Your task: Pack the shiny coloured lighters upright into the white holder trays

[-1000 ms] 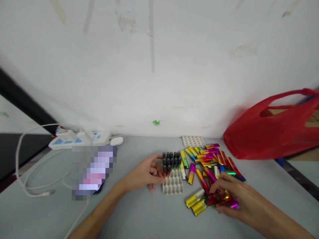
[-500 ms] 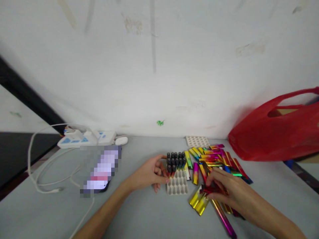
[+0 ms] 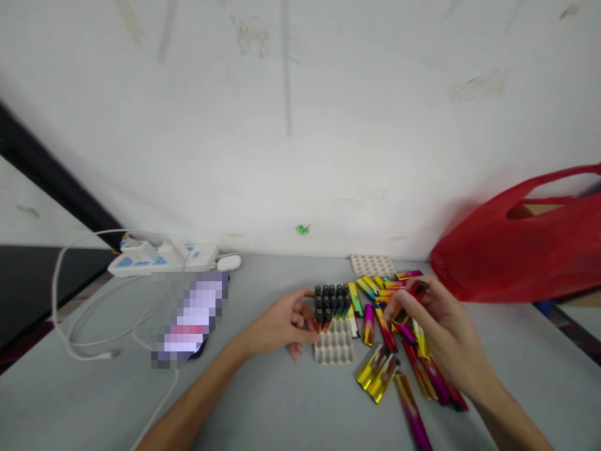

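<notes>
A white cell tray point(image 3: 336, 348) lies on the grey table, its far rows filled with several upright lighters with black tops point(image 3: 331, 300). My left hand point(image 3: 283, 326) rests against the tray's left side, fingers curled on its edge. To the right is a heap of shiny metallic lighters point(image 3: 385, 294) in gold, pink and red. My right hand point(image 3: 434, 322) is raised over the heap, its fingertips pinched on a red lighter point(image 3: 407, 297).
A second, unfilled white tray point(image 3: 372, 264) lies by the wall. A red plastic bag point(image 3: 519, 254) stands at the right. A white power strip point(image 3: 162, 258) with cables and a blurred phone point(image 3: 190, 319) lie at the left. The wall runs close behind.
My right hand has come up from the near side of the heap, with a red lighter pinched in its fingers, and moved farther back. My left hand has stayed at the tray.
</notes>
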The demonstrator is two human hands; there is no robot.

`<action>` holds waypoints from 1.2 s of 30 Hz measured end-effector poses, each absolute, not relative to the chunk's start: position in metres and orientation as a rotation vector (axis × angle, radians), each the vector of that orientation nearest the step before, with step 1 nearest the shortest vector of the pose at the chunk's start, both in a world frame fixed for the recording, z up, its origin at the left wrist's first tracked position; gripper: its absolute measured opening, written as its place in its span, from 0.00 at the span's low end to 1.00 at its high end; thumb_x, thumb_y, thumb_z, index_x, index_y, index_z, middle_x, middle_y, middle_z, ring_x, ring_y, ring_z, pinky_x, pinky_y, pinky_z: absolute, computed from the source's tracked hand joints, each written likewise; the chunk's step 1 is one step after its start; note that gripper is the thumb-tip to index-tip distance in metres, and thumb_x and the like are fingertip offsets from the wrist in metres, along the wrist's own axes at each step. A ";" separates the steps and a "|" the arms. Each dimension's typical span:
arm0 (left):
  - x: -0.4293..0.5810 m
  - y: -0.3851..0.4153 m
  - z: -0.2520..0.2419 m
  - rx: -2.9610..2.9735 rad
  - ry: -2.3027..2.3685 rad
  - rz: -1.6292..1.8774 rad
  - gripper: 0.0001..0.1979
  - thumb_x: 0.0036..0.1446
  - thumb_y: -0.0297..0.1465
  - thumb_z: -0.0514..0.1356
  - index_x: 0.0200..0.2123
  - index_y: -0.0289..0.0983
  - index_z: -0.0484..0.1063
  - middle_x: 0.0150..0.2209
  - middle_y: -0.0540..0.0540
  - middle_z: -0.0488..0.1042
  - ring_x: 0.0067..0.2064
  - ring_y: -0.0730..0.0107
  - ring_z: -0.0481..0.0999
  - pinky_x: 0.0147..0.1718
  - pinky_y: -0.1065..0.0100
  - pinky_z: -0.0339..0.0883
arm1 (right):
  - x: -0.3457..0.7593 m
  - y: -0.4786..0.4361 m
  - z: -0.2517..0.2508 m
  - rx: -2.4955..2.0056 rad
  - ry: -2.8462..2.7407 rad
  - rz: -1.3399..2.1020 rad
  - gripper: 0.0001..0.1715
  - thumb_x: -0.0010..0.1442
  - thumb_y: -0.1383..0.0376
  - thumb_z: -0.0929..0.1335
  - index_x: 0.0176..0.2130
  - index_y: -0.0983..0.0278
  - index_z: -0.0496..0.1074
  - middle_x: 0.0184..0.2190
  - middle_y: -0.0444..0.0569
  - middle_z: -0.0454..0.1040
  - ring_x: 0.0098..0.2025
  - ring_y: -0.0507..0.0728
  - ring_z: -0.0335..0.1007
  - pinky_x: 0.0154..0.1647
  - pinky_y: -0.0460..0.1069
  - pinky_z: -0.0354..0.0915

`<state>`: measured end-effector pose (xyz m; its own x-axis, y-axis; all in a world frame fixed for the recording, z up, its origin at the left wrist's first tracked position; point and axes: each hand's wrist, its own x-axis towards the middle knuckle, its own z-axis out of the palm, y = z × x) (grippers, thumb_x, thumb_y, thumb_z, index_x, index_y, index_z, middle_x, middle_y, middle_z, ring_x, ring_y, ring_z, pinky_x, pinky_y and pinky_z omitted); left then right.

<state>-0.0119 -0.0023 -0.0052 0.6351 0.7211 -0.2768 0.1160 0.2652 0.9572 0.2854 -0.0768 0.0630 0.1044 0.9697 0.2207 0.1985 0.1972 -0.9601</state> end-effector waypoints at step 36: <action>-0.011 -0.003 -0.005 1.258 0.862 0.470 0.49 0.51 0.34 0.80 0.70 0.41 0.60 0.38 0.51 0.79 0.23 0.75 0.76 0.19 0.73 0.76 | 0.243 -0.044 0.019 -0.770 -0.705 1.784 0.38 0.65 0.36 0.72 0.24 0.61 0.60 0.19 0.33 0.47 0.20 0.47 0.32 0.18 0.43 0.36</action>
